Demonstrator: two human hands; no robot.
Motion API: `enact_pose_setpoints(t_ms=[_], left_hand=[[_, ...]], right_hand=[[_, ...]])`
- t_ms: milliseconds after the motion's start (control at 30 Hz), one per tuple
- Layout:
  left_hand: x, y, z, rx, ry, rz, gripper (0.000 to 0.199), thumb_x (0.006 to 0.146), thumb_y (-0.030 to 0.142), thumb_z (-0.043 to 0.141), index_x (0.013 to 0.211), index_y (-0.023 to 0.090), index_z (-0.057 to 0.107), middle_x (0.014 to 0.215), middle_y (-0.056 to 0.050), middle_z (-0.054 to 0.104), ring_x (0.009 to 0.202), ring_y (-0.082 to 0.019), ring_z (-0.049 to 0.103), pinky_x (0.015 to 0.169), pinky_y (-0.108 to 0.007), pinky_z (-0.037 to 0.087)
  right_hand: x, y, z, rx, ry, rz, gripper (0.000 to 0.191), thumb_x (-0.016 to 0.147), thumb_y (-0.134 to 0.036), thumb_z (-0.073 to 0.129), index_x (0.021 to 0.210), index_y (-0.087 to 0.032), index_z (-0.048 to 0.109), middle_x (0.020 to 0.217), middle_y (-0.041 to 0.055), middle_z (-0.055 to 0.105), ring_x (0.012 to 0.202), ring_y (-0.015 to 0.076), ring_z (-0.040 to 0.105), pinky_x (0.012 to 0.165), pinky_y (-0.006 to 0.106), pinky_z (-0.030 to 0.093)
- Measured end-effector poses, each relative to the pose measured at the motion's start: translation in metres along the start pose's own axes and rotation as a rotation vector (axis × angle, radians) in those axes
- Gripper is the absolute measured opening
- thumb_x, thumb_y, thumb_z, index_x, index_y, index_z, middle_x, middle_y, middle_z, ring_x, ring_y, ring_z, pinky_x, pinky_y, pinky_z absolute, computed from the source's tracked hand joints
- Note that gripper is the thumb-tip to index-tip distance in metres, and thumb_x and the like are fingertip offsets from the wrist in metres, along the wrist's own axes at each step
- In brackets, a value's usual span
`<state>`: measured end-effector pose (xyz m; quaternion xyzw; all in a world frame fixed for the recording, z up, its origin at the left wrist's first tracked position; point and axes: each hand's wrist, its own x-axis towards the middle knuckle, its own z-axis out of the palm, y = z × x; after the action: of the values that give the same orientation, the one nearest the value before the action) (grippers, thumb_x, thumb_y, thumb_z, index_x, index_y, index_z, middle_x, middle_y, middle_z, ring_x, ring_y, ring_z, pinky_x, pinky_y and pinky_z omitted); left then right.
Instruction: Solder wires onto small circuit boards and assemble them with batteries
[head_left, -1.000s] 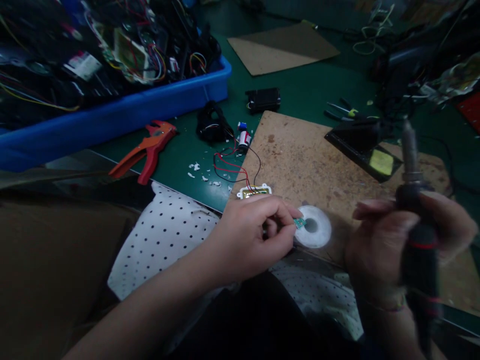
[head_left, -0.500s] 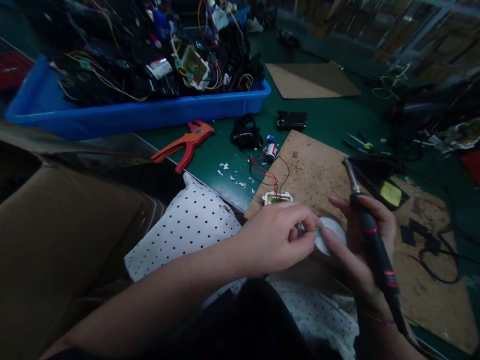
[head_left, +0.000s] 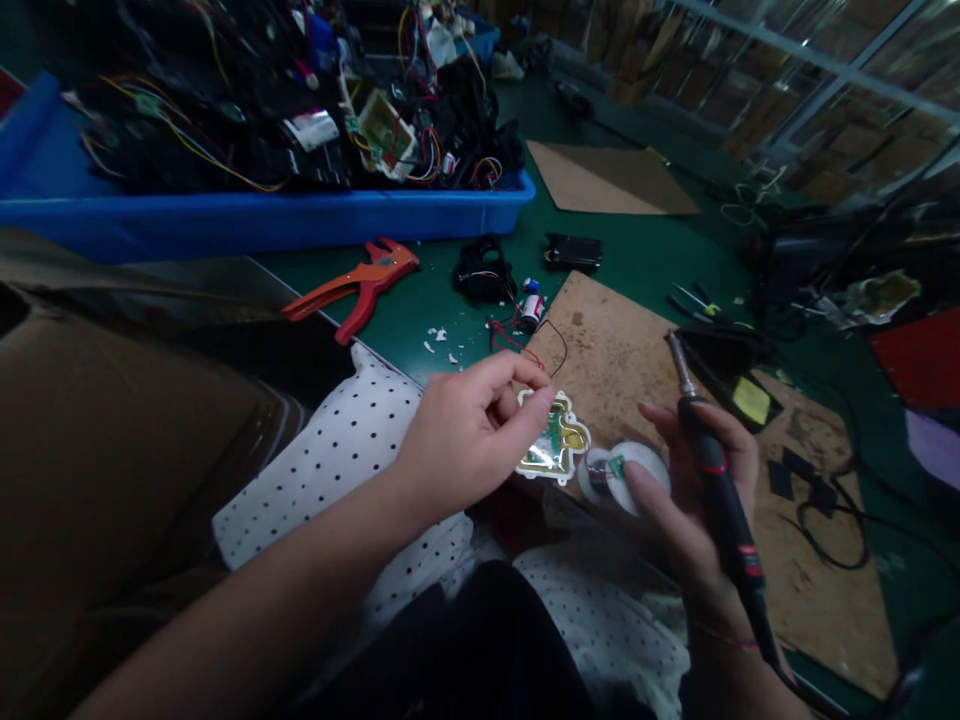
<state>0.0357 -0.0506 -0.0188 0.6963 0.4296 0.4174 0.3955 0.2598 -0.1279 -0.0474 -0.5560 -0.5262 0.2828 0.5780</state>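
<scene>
Head view, left hand (head_left: pixel 472 430): thumb and forefinger are close together over the upper left of the white-rimmed housing; whether they pinch anything, I cannot tell.
Right hand (head_left: pixel 697 490): fingers wrap a soldering iron (head_left: pixel 716 490), its metal tip pointing up and away from the person; the thumb reaches left to the small green board.
White-rimmed housing (head_left: pixel 555 455): at the near edge of the brown work board (head_left: pixel 622 330), with green circuitry inside, partly covered by the left hand.
Small green board (head_left: pixel 616 466): at the right thumb's tip, in front of the white spool (head_left: pixel 651 472).
Red and black wires (head_left: pixel 516 330): beyond the left hand, near a white-and-red cylinder (head_left: pixel 532 308).
Yellow sponge (head_left: pixel 750 400): in the black stand, right of the iron.
Orange-handled tool (head_left: pixel 367 285): on the green table, before the blue tray (head_left: pixel 300 228).
</scene>
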Motion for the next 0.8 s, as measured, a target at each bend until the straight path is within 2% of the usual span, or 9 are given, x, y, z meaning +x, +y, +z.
enact_pose_setpoints(t_ms=[67, 200, 300, 367, 500, 800], left_hand=[[0.000, 0.000, 0.002, 0.095, -0.070, 0.022, 0.013, 0.093, 0.026, 0.062, 0.094, 0.018, 0.072, 0.052, 0.006, 0.056, 0.046, -0.007, 0.050, 0.049, -0.021, 0.037], [0.000, 0.000, 0.008, 0.169, -0.153, 0.051, 0.017, 0.092, 0.028, 0.063, 0.095, 0.020, 0.077, 0.055, 0.004, 0.063, 0.049, -0.009, 0.052, 0.050, -0.023, 0.035], [-0.001, -0.002, 0.011, 0.263, -0.229, 0.097, 0.020, 0.094, 0.031, 0.061, 0.100, 0.024, 0.079, 0.069, 0.001, 0.073, 0.053, -0.010, 0.058, 0.053, -0.024, 0.037], [-0.002, -0.004, 0.012, 0.371, -0.269, 0.138, 0.022, 0.096, 0.033, 0.059, 0.105, 0.026, 0.078, 0.082, -0.001, 0.078, 0.062, -0.014, 0.067, 0.058, -0.027, 0.042], [-0.004, -0.008, 0.013, 0.548, -0.291, 0.191, 0.027, 0.100, 0.036, 0.052, 0.111, 0.029, 0.075, 0.094, -0.002, 0.080, 0.081, -0.023, 0.075, 0.065, -0.032, 0.048], [-0.002, -0.006, 0.017, 0.622, -0.277, 0.181, 0.029, 0.099, 0.038, 0.053, 0.116, 0.026, 0.073, 0.091, -0.005, 0.080, 0.078, -0.024, 0.076, 0.062, -0.032, 0.049]], right_hand=[[0.000, -0.003, 0.002, 0.017, -0.005, -0.001, 0.074, 0.069, -0.014, 0.082, 0.134, -0.032, 0.052, 0.129, 0.0039, 0.066, 0.127, 0.0215, 0.061, 0.109, 0.041, 0.050], [0.001, -0.005, 0.004, 0.023, -0.004, -0.021, 0.074, 0.068, -0.016, 0.084, 0.132, -0.033, 0.053, 0.126, 0.0032, 0.067, 0.125, 0.0221, 0.062, 0.102, 0.039, 0.054], [0.002, -0.007, 0.005, 0.021, -0.002, -0.022, 0.074, 0.067, -0.015, 0.085, 0.131, -0.034, 0.054, 0.124, 0.0026, 0.068, 0.123, 0.0219, 0.063, 0.101, 0.039, 0.055], [0.002, -0.008, 0.006, 0.027, 0.000, -0.018, 0.073, 0.067, -0.013, 0.084, 0.130, -0.034, 0.055, 0.124, 0.0024, 0.067, 0.122, 0.0210, 0.063, 0.100, 0.037, 0.056], [0.002, -0.011, 0.007, 0.024, -0.004, -0.020, 0.071, 0.069, -0.012, 0.083, 0.130, -0.035, 0.055, 0.124, 0.0016, 0.068, 0.121, 0.0205, 0.064, 0.098, 0.036, 0.057], [0.001, -0.007, 0.004, 0.045, -0.026, -0.022, 0.075, 0.067, -0.008, 0.082, 0.131, -0.034, 0.054, 0.125, 0.0014, 0.067, 0.124, 0.0197, 0.063, 0.100, 0.034, 0.056]])
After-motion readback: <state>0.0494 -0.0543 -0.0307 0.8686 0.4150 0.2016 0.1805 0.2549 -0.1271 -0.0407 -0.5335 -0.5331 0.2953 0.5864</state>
